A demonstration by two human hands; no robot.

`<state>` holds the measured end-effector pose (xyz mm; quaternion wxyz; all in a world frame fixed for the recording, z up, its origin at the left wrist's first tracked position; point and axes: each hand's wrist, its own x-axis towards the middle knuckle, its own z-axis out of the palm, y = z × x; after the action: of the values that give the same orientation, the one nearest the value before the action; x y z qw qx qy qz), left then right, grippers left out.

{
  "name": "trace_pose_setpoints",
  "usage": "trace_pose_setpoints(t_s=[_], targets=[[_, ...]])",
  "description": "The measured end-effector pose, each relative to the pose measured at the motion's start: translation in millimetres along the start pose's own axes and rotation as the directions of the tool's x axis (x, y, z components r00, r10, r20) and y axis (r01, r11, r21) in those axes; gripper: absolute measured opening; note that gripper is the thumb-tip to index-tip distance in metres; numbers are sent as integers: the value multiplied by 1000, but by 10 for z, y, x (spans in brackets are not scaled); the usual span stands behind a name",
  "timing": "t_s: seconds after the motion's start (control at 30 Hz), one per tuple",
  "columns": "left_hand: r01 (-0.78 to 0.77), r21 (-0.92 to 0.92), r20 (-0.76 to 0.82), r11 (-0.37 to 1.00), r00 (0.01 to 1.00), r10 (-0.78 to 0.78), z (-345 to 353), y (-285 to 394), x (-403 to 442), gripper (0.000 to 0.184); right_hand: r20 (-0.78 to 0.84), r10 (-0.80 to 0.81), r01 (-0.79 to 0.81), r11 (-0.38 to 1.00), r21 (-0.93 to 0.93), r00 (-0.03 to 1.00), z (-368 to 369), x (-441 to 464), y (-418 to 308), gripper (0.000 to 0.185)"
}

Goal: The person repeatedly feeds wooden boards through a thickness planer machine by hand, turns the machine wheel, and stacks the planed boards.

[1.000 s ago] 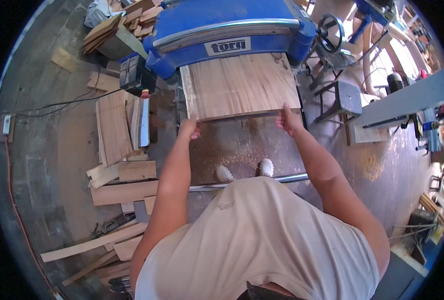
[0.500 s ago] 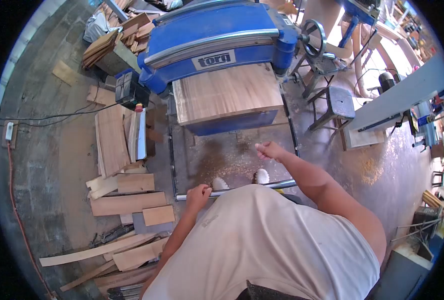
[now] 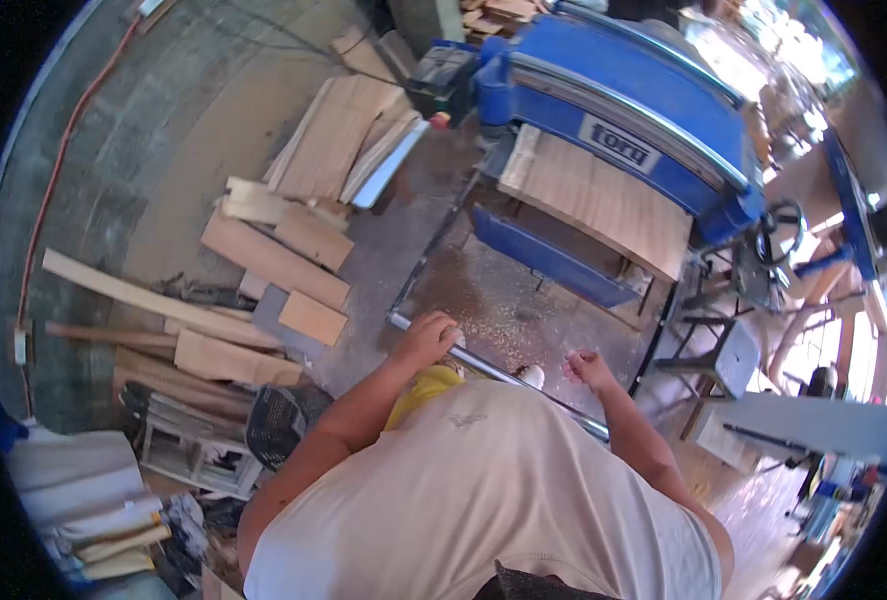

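A wide wooden board (image 3: 599, 205) sticks out from under the blue planer (image 3: 634, 95) marked "torq". My left hand (image 3: 429, 338) rests closed at the left end of a metal bar (image 3: 524, 378) in front of my body; whether it grips the bar cannot be made out. My right hand (image 3: 586, 368) hangs above the floor near the bar's right part, fingers curled in, touching neither the board nor the bar. What it may hold is too small to tell.
Wood boards (image 3: 329, 140) and offcuts (image 3: 274, 260) lie on the floor at left. A black crate (image 3: 286, 425) stands at lower left. To the right are a dark stool (image 3: 719, 358) and a long pale beam (image 3: 814, 415). A red cable (image 3: 59, 180) runs along the far left.
The view has turned left, so the planer appears further right. Both hands have left the board's near edge and come back toward my body, the left to the metal bar.
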<state>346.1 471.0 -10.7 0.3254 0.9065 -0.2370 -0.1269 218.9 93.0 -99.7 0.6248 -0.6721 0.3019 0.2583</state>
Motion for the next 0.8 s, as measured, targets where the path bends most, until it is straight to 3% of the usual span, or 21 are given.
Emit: trace_pose_setpoints(t_s=[0.1, 0.17, 0.27, 0.33, 0.4, 0.47, 0.53, 0.63, 0.7, 0.77, 0.8], targets=[[-74, 14, -151, 997, 986, 75, -116, -182, -127, 20, 55, 11, -9, 1000, -22, 998, 167, 128, -141, 35], [-99, 28, -223, 995, 970, 102, -204, -431, -180, 21, 50, -101, 106, 988, -113, 994, 296, 289, -244, 35], [-191, 47, -169, 980, 966, 197, -474, -717, -143, 23, 11, -80, 80, 965, -249, 997, 660, 321, -733, 36], [-310, -36, -92, 950, 948, 306, -603, -877, -91, 24, -5, -94, 92, 979, -180, 996, 1021, 268, -1056, 36], [-400, -124, -19, 908, 916, 401, -804, -1069, -22, 26, -108, -123, 95, 968, -233, 987, 1377, 421, -1069, 45], [-304, -172, -112, 937, 951, 288, -1017, -1276, -121, 29, -140, -92, 61, 975, -214, 986, 1827, 421, -1063, 39], [-283, -201, -62, 938, 959, 276, -1139, -1854, -108, 32, -127, -99, 65, 967, -246, 987, 1998, 362, -1279, 35], [-38, -81, -5, 996, 999, 38, -1315, -2732, -266, 35, -47, -157, 132, 934, -332, 987, 2507, -88, -1696, 32], [266, 59, 332, 962, 904, -270, -1477, -3190, -268, 40, -20, -225, 208, 929, -306, 974, 2542, 34, -1491, 31], [434, 184, 405, 882, 784, -470, -1647, -3378, -324, 41, -165, -255, 263, 965, 28, 953, 2606, 15, -1390, 28], [475, 181, 385, 861, 772, -506, -1759, -3405, -293, 41, -119, -257, 261, 965, 17, 959, 2616, 41, -1423, 28]])
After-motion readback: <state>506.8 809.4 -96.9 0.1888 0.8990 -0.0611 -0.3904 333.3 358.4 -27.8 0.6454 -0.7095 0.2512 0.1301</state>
